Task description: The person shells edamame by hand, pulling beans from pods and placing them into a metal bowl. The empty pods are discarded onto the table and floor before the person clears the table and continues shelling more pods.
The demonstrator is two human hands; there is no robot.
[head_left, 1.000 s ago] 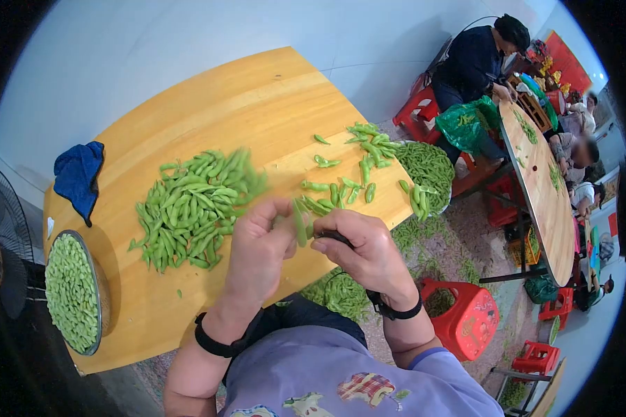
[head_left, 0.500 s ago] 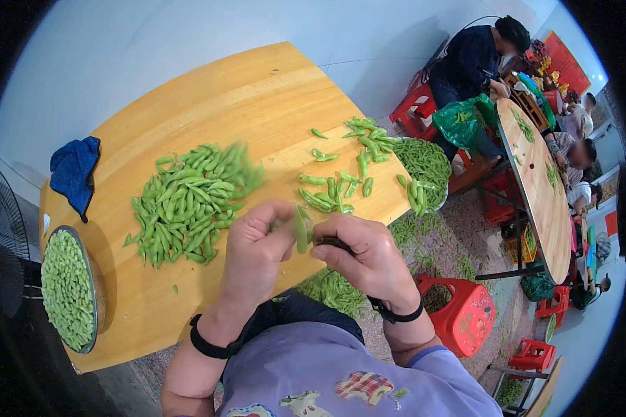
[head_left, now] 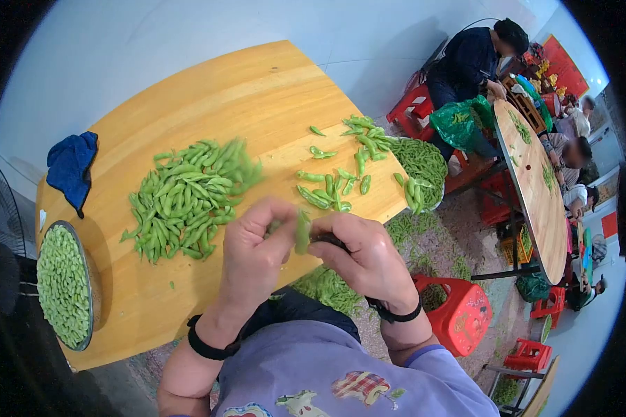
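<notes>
My left hand (head_left: 259, 247) pinches a green edamame pod (head_left: 302, 233) upright between thumb and fingers. Close against it, my right hand (head_left: 358, 247) is closed around a small dark tool (head_left: 332, 240); its kind and its working end are hidden by my fingers. Beyond my left hand lies a heap of full edamame pods (head_left: 181, 198) on the wooden table (head_left: 222, 83). Past my right hand several pods (head_left: 337, 186) lie scattered near the table's right edge. A metal bowl of shelled edamame beans (head_left: 64, 286) stands at the table's left end.
A blue cloth (head_left: 73, 167) lies at the far left of the table. Below the right edge sits a basin of pods (head_left: 421, 167). Pods litter the floor around a red stool (head_left: 455, 313). Other people work at a second table (head_left: 542, 208) on the right.
Both hands keep nearly the same place and grip. The pod in my left hand has tilted slightly, and the whole view has shifted a little.
</notes>
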